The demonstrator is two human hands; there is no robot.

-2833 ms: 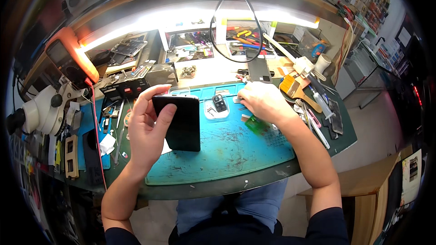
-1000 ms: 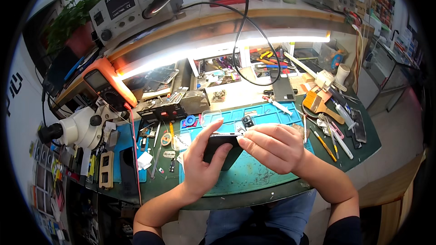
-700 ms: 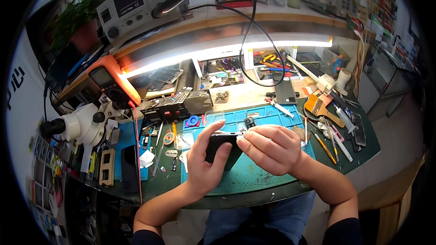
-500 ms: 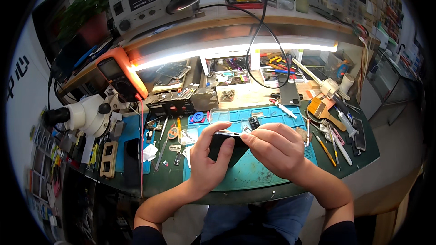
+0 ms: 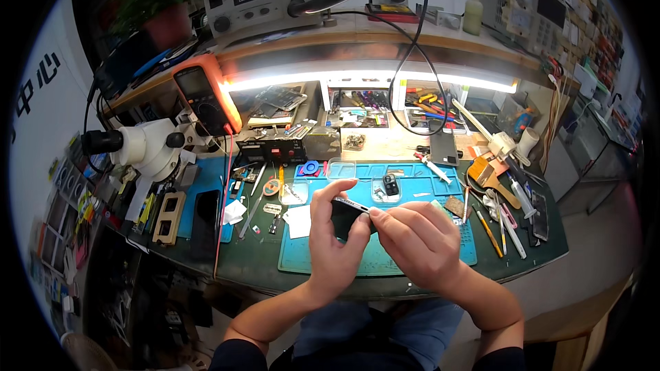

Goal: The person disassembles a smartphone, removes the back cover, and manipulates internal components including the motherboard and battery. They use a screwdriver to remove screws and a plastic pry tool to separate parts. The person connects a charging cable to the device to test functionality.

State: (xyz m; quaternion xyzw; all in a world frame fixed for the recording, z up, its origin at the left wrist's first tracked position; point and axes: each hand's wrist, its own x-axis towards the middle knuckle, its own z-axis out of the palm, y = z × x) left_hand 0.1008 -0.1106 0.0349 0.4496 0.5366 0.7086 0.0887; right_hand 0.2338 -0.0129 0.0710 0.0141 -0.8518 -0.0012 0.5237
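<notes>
Above the blue work mat (image 5: 300,258), a dark smartphone (image 5: 344,218) is gripped by my left hand (image 5: 333,251), fingers behind it and thumb across its dark face. Its narrow silvery edge faces up and slopes down to the right. My right hand (image 5: 423,240) is closed, with thumb and index finger pinched against the right end of that edge. Whatever lies between those fingertips is too small or hidden to make out. Just beyond the phone, a small clear box (image 5: 386,196) holds a black camera module (image 5: 390,183).
To the left stand a white microscope (image 5: 146,154), an orange multimeter (image 5: 206,95) and another dark phone (image 5: 205,216). A syringe (image 5: 437,171), a brush (image 5: 491,180) and a yellow-handled tool (image 5: 489,233) lie at right. A black cable (image 5: 395,89) hangs from the shelf.
The whole view has shifted a little. The phone has tilted, so its edge now slopes down to the right. My left index finger stands out further, and the right hand stays at the edge.
</notes>
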